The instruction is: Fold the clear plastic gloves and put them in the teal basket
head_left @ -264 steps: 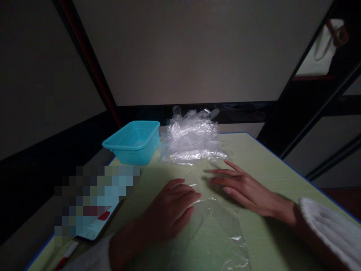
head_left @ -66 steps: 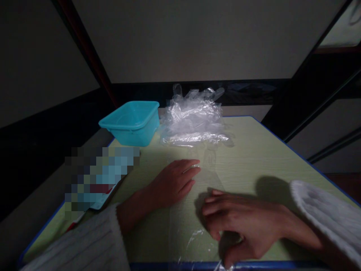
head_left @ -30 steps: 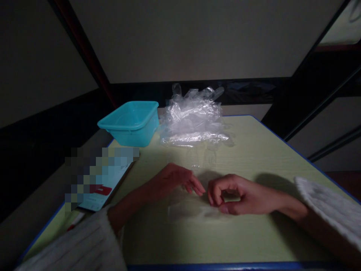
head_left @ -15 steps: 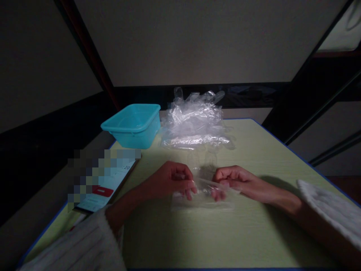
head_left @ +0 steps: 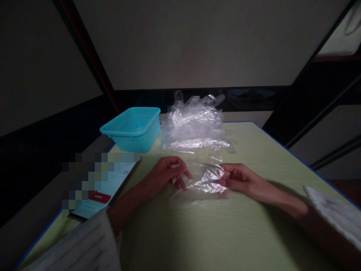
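Note:
A clear disposable plastic glove (head_left: 207,178) is stretched between my two hands, low over the table. On its left side my left hand (head_left: 169,173) grips it, with some fingers showing through the film. My right hand (head_left: 238,177) pinches the right side, thumb and fingers closed on the plastic. The glove's lower edge spreads toward me, and its exact outline is hard to make out. Just beyond my hands lies a heaped pile of clear plastic gloves (head_left: 196,126), shiny and crumpled, with finger shapes sticking up at its top.
A turquoise plastic basin (head_left: 132,132) stands at the back left of the pale yellow-green table (head_left: 197,237), which has a blue edge. Left of my left hand, a phone (head_left: 113,192) with a lit screen lies near the table's left edge. A wall rises behind.
My hands have moved slightly apart, the left one leftward. The glove between them is spread wider and its crinkled part shines more. The view has tilted slightly upward.

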`<state>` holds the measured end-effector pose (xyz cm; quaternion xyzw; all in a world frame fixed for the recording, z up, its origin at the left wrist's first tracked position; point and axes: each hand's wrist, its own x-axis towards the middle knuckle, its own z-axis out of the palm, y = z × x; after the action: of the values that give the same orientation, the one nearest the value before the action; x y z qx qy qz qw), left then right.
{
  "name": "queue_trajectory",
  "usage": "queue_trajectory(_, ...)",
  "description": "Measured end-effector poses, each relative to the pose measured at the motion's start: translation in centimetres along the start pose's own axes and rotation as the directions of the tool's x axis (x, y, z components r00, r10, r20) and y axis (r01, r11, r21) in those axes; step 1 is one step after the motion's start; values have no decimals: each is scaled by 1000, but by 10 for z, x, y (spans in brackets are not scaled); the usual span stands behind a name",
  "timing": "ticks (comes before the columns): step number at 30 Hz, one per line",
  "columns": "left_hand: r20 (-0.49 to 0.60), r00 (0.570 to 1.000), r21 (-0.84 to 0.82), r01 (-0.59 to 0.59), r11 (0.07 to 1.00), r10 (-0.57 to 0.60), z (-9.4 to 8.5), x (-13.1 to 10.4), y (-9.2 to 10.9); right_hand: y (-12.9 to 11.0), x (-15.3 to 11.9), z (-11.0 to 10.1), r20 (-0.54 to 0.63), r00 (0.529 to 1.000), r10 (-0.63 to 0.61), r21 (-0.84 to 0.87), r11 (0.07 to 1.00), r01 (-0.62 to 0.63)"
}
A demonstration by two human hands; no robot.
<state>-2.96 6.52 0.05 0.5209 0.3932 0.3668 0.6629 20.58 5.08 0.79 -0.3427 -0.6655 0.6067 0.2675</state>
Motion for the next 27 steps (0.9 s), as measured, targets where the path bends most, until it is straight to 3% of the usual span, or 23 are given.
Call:
queue_trajectory(5,-89,995,-161,34,986,-49,0,3,4,6,5,1,-128,991,46,58,998,-39)
queue_trajectory(9,-190,981,-300,-13,954,-46,2,4,9,11,10,3,-233,972,20,35,999,-12)
queue_trajectory(16,-323,944,-222,-10,975,-64,3,1,9,15,17,4,-230,968,98,124,990,-71)
queue_trajectory(23,-291,955,-67,30,997,-49,4,-10,20,13,16,5,-292,954,69,49,997,-57)
queue_trajectory(27,-176,979,-4,107,994,-106,2,-17,24,12,16,5,-301,951,64,25,998,-59)
